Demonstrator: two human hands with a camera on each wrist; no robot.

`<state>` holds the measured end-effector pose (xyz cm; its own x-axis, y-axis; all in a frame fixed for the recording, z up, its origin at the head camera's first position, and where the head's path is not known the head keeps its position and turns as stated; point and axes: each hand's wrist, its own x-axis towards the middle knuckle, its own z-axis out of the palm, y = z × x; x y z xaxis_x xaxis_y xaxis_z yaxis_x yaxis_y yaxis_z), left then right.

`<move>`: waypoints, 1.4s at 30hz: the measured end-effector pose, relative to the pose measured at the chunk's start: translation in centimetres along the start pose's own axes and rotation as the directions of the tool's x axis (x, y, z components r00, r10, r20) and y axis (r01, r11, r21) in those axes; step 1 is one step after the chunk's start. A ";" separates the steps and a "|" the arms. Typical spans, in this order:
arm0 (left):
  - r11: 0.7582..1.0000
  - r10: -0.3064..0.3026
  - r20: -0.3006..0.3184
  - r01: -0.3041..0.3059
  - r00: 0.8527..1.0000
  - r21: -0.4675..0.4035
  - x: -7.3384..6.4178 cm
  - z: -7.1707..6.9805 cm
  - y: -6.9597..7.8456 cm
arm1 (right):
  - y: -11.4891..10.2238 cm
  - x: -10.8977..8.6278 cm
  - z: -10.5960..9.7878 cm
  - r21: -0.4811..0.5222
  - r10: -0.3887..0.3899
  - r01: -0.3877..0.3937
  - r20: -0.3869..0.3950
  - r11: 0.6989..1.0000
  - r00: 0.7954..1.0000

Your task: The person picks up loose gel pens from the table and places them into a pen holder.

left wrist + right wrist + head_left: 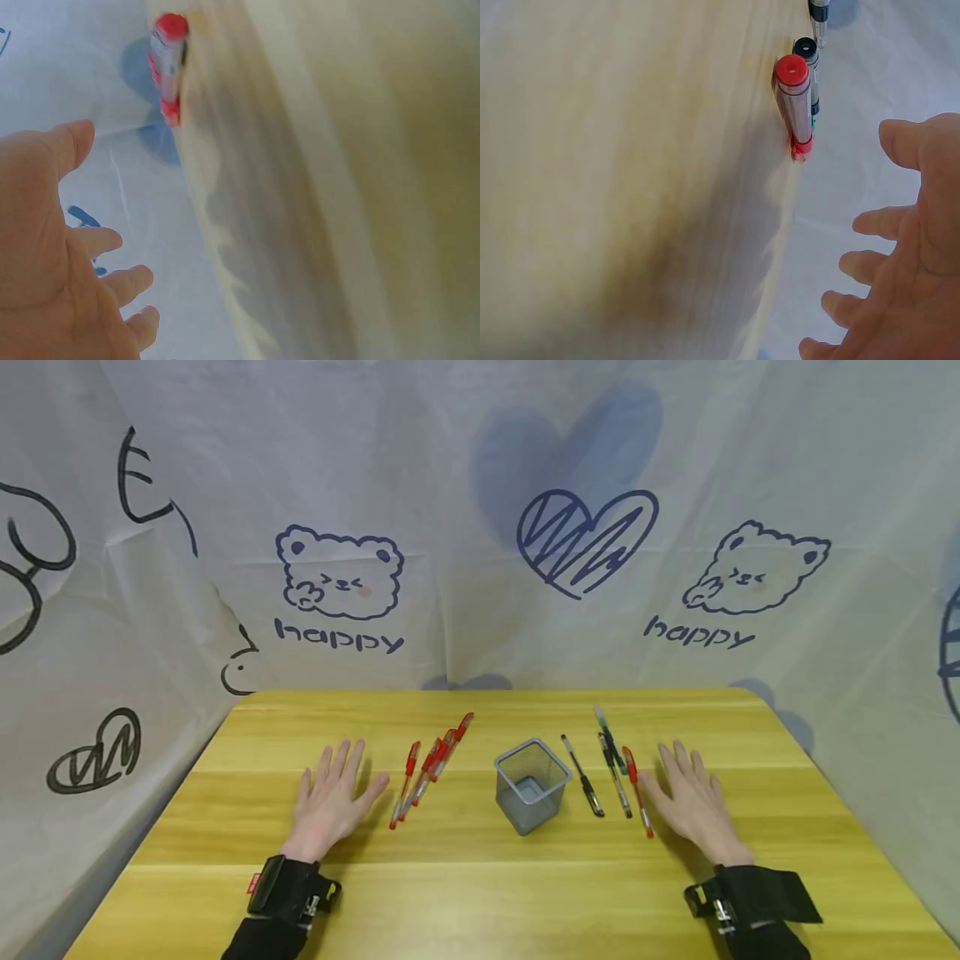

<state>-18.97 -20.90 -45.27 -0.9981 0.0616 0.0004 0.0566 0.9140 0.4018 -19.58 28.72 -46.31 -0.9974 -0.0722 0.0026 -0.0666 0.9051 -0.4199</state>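
My left hand (328, 806) is palm down over the table with fingers spread, holding nothing. Just right of it lie several red-capped pens (428, 768), side by side at a slant; one red pen (169, 67) shows in the left wrist view. Between the hands stands a square grey mesh pen holder (531, 789), with no pens in it. My right hand (693, 802), likewise spread and holding nothing, is nearest a red pen (637, 792), also a red pen (795, 101) in the right wrist view. Beside that are a black pen (582, 777) and other dark pens (615, 777).
The wooden table (480, 902) has its far edge against a pale cloth (465, 485) with drawn bears and a heart. Cloth also hangs at both sides. Black bands with devices (288, 889) sit on both wrists.
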 end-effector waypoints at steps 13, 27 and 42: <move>0.894 0.219 0.162 -0.132 0.962 -0.428 0.2 1.9 5.7 | 0.4 -0.1 0.2 0.204 -0.074 0.074 -0.006 0.976 0.997; 0.428 0.317 0.140 -0.010 0.938 -0.904 0.9 8.2 12.4 | -0.4 -0.6 0.3 0.309 -0.123 0.124 -0.023 0.943 0.992; 0.319 0.289 0.011 -0.085 0.957 -0.944 1.7 11.4 14.4 | -0.5 -0.7 0.4 0.303 -0.130 0.129 -0.020 0.944 0.991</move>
<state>-19.57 -3.09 -49.94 -0.9389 0.3274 0.1062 0.0801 -0.0921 0.9925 -18.88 28.15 -46.42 -0.9807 -0.1806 0.0749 -0.1835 0.7184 -0.6710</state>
